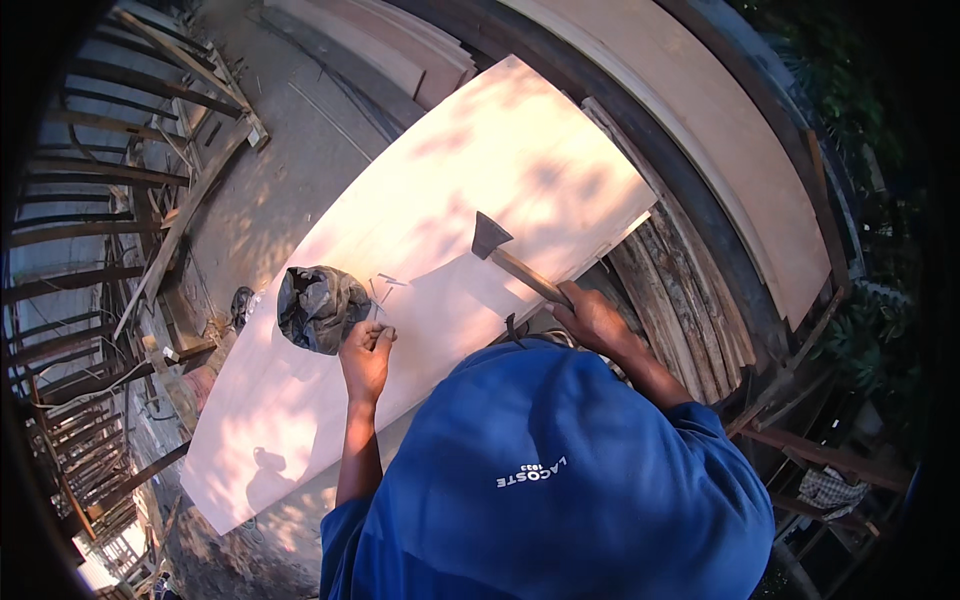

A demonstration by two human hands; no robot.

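Note:
My right hand point(592, 318) is wrapped round the wooden handle of a hatchet point(525, 275), whose dark metal head is over a pale plywood sheet point(470, 140). My left hand point(366, 358) is closed in a pinch low over the sheet. A thin nail point(376, 311) seems to stick up from its fingertips, though it is small and hard to make out. Just beyond that hand, several loose nails point(392, 281) lie on the wood. Beside them sits a crumpled dark plastic bag point(322, 308) with its mouth open; what is inside cannot be seen.
Stacked boards point(400, 55) lie beyond the sheet. Along its right side are rough wooden poles point(665, 290) and another long plywood sheet point(740, 150). Wooden framing with many slats point(100, 175) stands at the left. Green foliage point(870, 330) borders the right.

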